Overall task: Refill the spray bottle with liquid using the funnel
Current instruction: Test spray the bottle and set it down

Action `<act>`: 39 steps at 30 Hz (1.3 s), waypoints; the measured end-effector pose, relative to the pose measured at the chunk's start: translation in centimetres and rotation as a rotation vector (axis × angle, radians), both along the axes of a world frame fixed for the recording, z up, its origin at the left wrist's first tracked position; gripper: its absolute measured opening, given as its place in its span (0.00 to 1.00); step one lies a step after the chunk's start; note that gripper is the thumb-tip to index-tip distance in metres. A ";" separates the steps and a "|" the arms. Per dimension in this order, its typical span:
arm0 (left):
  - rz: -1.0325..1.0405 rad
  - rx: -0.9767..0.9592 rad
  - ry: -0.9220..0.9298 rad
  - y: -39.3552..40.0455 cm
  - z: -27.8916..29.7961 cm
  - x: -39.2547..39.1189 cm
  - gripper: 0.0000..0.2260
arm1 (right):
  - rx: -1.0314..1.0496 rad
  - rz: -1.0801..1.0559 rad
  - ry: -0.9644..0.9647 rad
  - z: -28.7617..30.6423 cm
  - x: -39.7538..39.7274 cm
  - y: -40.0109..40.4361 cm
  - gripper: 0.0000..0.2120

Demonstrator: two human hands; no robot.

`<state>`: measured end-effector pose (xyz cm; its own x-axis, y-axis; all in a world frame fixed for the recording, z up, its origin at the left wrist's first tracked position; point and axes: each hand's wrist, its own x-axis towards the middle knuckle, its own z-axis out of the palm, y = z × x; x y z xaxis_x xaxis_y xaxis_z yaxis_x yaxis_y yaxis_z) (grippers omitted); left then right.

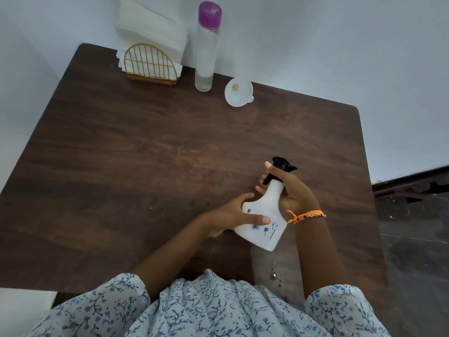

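On the dark wooden table, I see my left hand gripping the white spray bottle body; right hand clamps its neck. Funnel lies upper centre.

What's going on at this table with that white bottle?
A person is holding a white spray bottle over a dark wooden table. The left hand grips its body, and the right hand is curled round the neck by the black spray head, which is still on. A white funnel lies untouched at the far edge, beside a clear bottle with a purple cap and a napkin holder. A few drops sit on the table near the person.
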<state>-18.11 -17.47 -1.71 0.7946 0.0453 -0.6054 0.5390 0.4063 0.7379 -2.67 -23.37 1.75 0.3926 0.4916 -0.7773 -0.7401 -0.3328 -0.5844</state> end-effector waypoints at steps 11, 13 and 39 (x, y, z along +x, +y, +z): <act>-0.099 -0.134 -0.073 -2.1 0.8 0.6 0.41 | -0.177 0.217 -0.399 -0.8 -0.1 -0.6 0.17; -0.049 -0.037 -0.021 -1.6 1.0 0.8 0.41 | -0.194 0.159 -0.318 -0.9 0.2 -1.2 0.18; 0.242 0.152 0.186 -0.1 1.2 1.1 0.21 | -0.008 -0.173 0.179 -1.9 0.7 -2.1 0.14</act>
